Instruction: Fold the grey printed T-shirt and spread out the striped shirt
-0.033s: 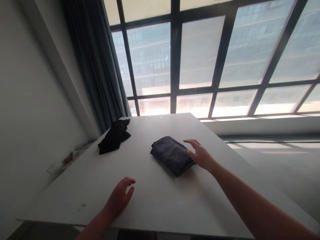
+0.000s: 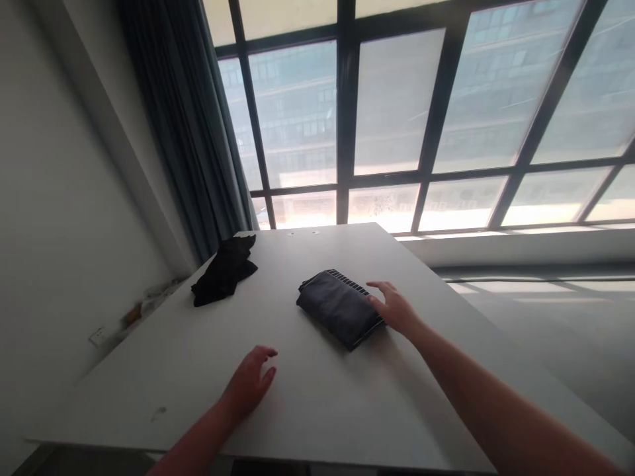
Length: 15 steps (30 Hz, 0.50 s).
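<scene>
A dark grey folded cloth, with a black-and-white striped strip along its far edge, lies on the white table. At its right end is my right hand, thumb and fingers apart; whether it touches the fabric I cannot tell. My left hand is over the table, left of and nearer than the folded cloth. Its fingers are curved with a gap to the thumb, and it holds nothing. Farther back at the left lies a crumpled black cloth.
A dark curtain hangs behind the table's left side, beside a large framed window. Some items sit low along the left wall, near a wall socket. The table's right edge borders the floor.
My left hand has moved slightly right and away from me, toward the folded cloth. My right hand has barely shifted, and both cloths lie as before.
</scene>
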Motion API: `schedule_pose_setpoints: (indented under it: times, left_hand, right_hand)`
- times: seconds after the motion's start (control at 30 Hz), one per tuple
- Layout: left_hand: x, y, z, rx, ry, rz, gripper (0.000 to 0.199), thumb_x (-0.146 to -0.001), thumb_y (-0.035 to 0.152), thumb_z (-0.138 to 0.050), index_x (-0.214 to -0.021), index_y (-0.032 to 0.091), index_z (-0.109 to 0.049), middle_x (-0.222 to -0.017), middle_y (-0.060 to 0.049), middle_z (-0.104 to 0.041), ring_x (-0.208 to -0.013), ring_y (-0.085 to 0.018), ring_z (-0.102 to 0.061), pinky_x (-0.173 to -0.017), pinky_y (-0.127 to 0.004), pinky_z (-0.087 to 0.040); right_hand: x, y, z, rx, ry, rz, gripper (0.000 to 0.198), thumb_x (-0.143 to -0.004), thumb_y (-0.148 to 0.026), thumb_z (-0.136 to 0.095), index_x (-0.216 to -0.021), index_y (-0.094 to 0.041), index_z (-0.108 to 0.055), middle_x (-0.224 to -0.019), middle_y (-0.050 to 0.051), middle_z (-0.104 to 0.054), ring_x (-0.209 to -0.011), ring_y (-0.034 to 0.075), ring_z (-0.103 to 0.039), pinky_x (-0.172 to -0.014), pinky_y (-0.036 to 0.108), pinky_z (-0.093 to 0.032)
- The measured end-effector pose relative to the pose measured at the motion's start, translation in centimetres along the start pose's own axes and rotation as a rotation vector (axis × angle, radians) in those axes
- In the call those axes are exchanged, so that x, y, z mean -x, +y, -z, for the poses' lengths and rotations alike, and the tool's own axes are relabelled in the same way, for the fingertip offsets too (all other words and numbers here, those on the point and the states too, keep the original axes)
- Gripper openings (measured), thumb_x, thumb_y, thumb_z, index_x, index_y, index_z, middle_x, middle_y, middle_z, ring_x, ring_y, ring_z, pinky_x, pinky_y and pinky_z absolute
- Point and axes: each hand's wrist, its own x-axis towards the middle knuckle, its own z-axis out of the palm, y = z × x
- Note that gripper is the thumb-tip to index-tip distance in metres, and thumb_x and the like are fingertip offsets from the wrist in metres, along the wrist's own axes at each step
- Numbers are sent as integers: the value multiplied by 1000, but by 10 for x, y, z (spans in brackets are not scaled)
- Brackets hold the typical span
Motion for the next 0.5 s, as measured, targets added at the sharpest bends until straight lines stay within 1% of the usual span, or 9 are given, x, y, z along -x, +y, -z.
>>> schedule_pose_setpoints:
  times: [0.03, 0.1, 0.17, 0.23, 0.27, 0.3, 0.37, 0.43, 0.5]
  left_hand:
    - [-23, 8, -18, -28, -39, 5, 37, -89, 35, -58, -121, 20, -68, -124, -11, -70, -114, -23, -68, -107, -40, -54]
    - [-71, 24, -49, -85, -27, 63, 44, -91, 37, -59, -131, 17, -64, -133, -13, -67, -127, -27, -62, -116, -45, -47]
    - [-116, 41, -74, -81, 0, 154, 47, -99, 41, -52, -137, 15, -59, -138, -16, -64, -131, -27, -60, -116, -45, -46]
    - [-151, 52, -90, -92, 39, 247, 52, -102, 44, -46, -143, 13, -53, -144, -18, -61, -135, -30, -58, -117, -47, -44]
    - [-164, 55, -96, -97, 48, 275, 54, -103, 45, -45, -145, 12, -52, -146, -19, -60, -137, -31, -58, -117, -48, -44]
    - [-172, 54, -100, -96, 51, 289, 55, -103, 46, -45, -146, 12, -50, -146, -20, -59, -137, -32, -58, -117, -48, -43]
    - [-178, 47, -105, -66, 34, 259, 59, -101, 48, -49, -149, 13, -48, -147, -20, -59, -137, -32, -58, -117, -49, -44]
    - [-173, 35, -109, 2, 20, 188, 66, -98, 50, -54, -153, 15, -44, -150, -18, -58, -139, -30, -57, -120, -49, -42]
    - [-164, 26, -112, 80, 17, 123, 76, -94, 53, -59, -158, 18, -39, -156, -17, -53, -145, -30, -52, -124, -49, -39]
  right_hand:
    - [-10, 29, -19, -2, -15, -135, 46, -91, -38, -56, -128, -13, -69, -135, 13, -64, -131, 26, -59, -124, 48, -45]
    - [-24, 75, -45, -64, -33, -277, 49, -92, -40, -52, -128, -12, -69, -137, 13, -64, -132, 26, -59, -124, 45, -44]
    - [-32, 102, -57, -134, -83, -308, 53, -92, -47, -50, -128, -13, -69, -134, 12, -67, -125, 25, -64, -117, 41, -48]
    - [-35, 116, -61, -179, -152, -287, 57, -91, -58, -50, -124, -16, -72, -126, 11, -71, -116, 25, -67, -111, 40, -51]
    - [-35, 120, -62, -196, -182, -275, 60, -91, -64, -50, -123, -18, -72, -124, 10, -72, -115, 25, -67, -111, 40, -51]
    - [-34, 122, -63, -214, -200, -269, 64, -90, -69, -50, -123, -19, -73, -125, 9, -72, -118, 26, -67, -112, 41, -50]
    - [-30, 125, -64, -268, -195, -284, 72, -90, -78, -47, -127, -22, -71, -133, 8, -68, -127, 28, -63, -119, 43, -46]
    - [-25, 125, -64, -320, -183, -310, 77, -90, -82, -45, -134, -24, -68, -141, 7, -64, -136, 29, -57, -125, 44, -41]
    - [-21, 123, -63, -360, -183, -313, 79, -90, -84, -44, -139, -25, -64, -146, 7, -60, -140, 29, -54, -128, 45, -37]
